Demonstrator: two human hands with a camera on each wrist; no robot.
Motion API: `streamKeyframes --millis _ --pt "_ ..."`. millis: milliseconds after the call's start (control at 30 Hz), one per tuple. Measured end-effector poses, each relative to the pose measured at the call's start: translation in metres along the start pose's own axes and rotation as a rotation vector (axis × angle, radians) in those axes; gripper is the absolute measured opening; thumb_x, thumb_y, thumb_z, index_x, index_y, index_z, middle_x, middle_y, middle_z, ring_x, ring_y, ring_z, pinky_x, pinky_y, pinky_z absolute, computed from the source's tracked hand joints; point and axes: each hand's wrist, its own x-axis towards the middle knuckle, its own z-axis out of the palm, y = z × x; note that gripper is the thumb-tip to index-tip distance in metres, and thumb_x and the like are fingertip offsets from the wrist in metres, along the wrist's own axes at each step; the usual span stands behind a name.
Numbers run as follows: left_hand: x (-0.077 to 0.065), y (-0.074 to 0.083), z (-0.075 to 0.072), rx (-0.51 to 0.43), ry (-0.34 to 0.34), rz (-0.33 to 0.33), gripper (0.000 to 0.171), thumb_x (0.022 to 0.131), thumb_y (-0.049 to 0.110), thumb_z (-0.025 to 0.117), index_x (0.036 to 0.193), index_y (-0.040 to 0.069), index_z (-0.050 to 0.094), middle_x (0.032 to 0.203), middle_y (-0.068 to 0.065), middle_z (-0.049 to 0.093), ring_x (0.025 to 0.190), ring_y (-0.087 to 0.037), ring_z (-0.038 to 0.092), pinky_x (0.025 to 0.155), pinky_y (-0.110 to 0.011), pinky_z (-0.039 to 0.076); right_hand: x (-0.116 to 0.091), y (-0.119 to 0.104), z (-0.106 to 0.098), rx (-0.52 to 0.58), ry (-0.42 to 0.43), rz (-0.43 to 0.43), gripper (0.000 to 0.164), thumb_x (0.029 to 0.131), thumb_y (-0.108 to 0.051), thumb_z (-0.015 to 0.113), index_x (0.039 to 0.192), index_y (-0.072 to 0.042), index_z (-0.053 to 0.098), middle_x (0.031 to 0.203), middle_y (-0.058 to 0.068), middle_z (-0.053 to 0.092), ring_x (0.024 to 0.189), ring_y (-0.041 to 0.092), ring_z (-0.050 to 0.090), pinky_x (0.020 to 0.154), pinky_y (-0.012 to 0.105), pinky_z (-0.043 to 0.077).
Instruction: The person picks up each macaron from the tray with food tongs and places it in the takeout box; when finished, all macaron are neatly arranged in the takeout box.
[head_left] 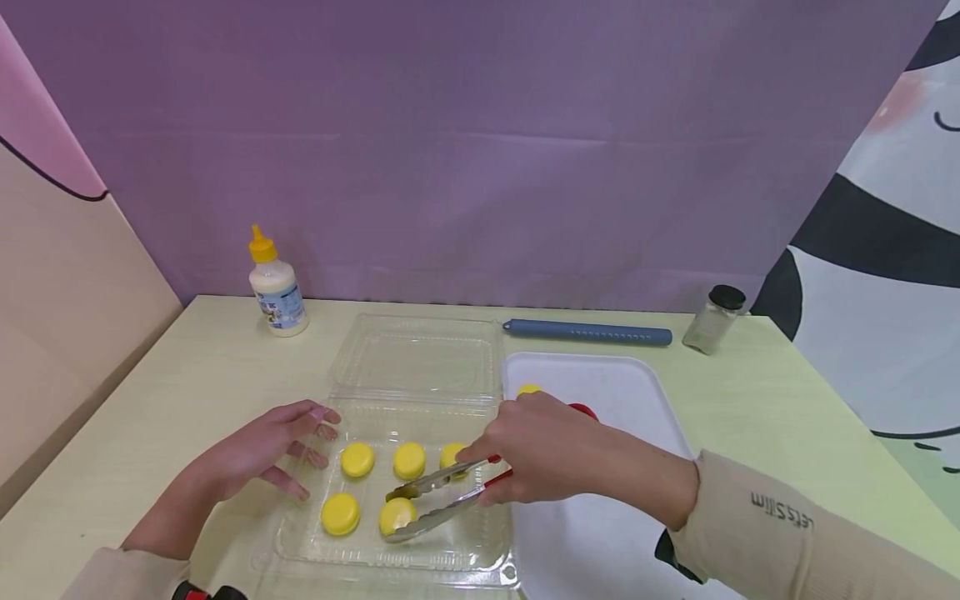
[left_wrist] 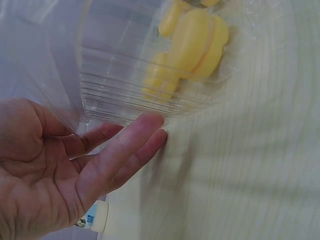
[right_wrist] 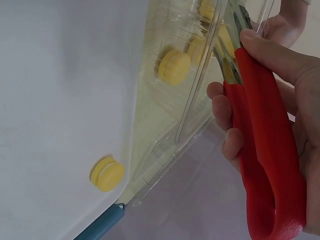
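My right hand (head_left: 543, 450) grips a pair of tongs (right_wrist: 265, 115) by their red handles. The metal tips lie on either side of a yellow macaron (head_left: 394, 517) at the front of a clear plastic container (head_left: 480, 537); whether they squeeze it, I cannot tell. Several more macarons (head_left: 357, 460) sit in the same container, whose lid (head_left: 420, 354) is folded back. At the container's left side is my left hand (head_left: 262, 450), fingers extended along the wall and holding nothing. One macaron (right_wrist: 107, 173) rests on the white tray (head_left: 600, 542), partly hidden by my right hand in the head view.
A blue-grey rod (head_left: 588, 332) lies behind the tray. At the back right stands a clear jar with a black lid (head_left: 712, 321). A white bottle with a yellow nozzle (head_left: 279, 287) stands at the back left, before a purple backdrop (head_left: 480, 167).
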Motion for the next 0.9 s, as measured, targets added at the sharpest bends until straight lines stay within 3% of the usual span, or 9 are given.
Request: streamKeyframes --millis 233,500,633,900 --pt "0.000 -0.001 0.000 -0.001 -0.002 0.000 0.043 0.112 0.024 0.035 0.142 -0.005 0.042 0.140 -0.029 0.049 0.105 -0.028 0.063 0.070 -0.048 0.062 -0.008 0.006 0.003 0.065 0.042 0.025 0.040 0.084 -0.042 0.083 0.121 -0.029 0.076 0.083 -0.011 0.074 0.063 0.001 0.055 0.058 0.023 0.044" --pt "0.000 -0.002 -0.001 -0.004 -0.006 0.009 0.043 0.112 0.024 0.035 0.142 -0.006 0.043 0.140 -0.030 0.048 0.105 -0.029 0.063 0.070 -0.048 0.062 -0.022 0.013 -0.002 0.188 0.101 0.106 0.051 0.083 -0.044 0.083 0.130 -0.025 0.072 0.095 -0.010 0.075 0.069 -0.002 0.054 0.060 0.021 0.045" --pt "0.000 -0.001 0.000 -0.002 -0.003 0.003 0.043 0.112 0.024 0.036 0.142 -0.005 0.043 0.141 -0.029 0.049 0.105 -0.029 0.063 0.070 -0.048 0.062 -0.032 0.019 -0.004 0.228 0.152 0.134 0.055 0.083 -0.048 0.083 0.131 -0.024 0.071 0.093 -0.017 0.071 0.072 -0.002 0.054 0.061 0.021 0.044" --pt "0.000 -0.001 0.001 0.002 0.002 -0.003 0.043 0.111 0.026 0.038 0.142 -0.004 0.044 0.141 -0.027 0.049 0.106 -0.029 0.063 0.071 -0.048 0.062 -0.055 0.035 -0.007 0.245 0.227 0.213 0.060 0.082 -0.050 0.083 0.134 -0.023 0.069 0.100 -0.016 0.073 0.074 -0.001 0.054 0.058 0.021 0.046"
